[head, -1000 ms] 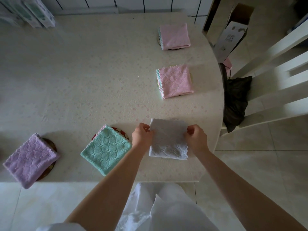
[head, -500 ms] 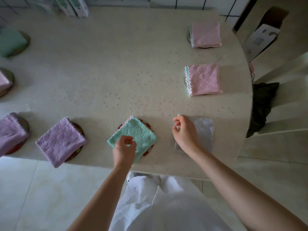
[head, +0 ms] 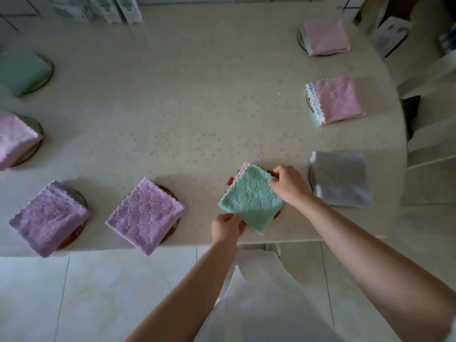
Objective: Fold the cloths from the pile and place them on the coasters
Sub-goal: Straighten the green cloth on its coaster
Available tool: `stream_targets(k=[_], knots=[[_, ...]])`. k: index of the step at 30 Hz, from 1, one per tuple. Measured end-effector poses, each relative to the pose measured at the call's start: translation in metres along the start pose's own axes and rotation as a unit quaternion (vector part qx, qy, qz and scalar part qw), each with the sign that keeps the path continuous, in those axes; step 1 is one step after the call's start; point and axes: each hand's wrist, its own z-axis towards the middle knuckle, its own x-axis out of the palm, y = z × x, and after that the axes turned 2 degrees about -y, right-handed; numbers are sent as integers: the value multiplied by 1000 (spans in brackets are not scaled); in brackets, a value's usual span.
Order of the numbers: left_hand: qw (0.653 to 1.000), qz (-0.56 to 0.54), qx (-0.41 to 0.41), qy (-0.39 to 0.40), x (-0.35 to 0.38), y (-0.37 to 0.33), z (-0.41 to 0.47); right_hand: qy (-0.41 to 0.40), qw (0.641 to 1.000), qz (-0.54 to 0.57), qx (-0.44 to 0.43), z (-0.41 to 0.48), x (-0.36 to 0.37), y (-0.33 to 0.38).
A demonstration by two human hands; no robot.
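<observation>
1. Cream cloth speckled with tiny pink flowers covers the rounded table (head: 185, 107), which stands on a pale tiled floor (head: 74, 292); the head view takes in nearly all of it.
2. At the near edge, a folded mint-green cloth (head: 250, 198) lies cornerwise over a red coaster (head: 230, 180). A pink scalloped layer peeps out along its far left side.
3. The left hand (head: 228, 228) pinches the near corner of that cloth, thumb on top.
4. The right hand (head: 290, 185) grasps the cloth's right corner, fingers curled over the fabric.
5. Just to the right, a folded grey cloth (head: 341, 178) sits on its own coaster, whose rim barely shows at its left side.
6. To the left, along the same edge, an inner lilac cloth (head: 145, 214) and an outer lilac cloth (head: 50, 218) each rest on a round coaster.
7. Up the right side lie a near pink cloth (head: 336, 99) and a far pink cloth (head: 325, 35), both folded and on coasters.
8. At the left border a pale pink cloth (head: 14, 139) and a green cloth (head: 22, 70) sit on coasters, partly cut off.
9. Patterned boxes (head: 98, 8) stand at the far edge, and a white chair (head: 431, 119) stands just off the right rim.
</observation>
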Motion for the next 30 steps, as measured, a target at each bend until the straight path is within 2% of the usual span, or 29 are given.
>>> stream_targets(k=[6, 12, 16, 22, 30], knots=[[996, -48, -70, 9, 1, 0, 3, 39, 998, 14, 56, -2, -9, 15], [992, -79, -97, 2, 5, -4, 1, 73, 994, 66, 46, -1, -12, 13], [998, -37, -56, 0, 6, -4, 3, 67, 991, 99, 63, -5, -9, 3], [997, 50, 53, 5, -3, -17, 9, 30, 982, 179, 60, -16, -6, -6], [984, 121, 128, 6, -6, -49, 23, -32, 980, 175, 86, -31, 13, -15]])
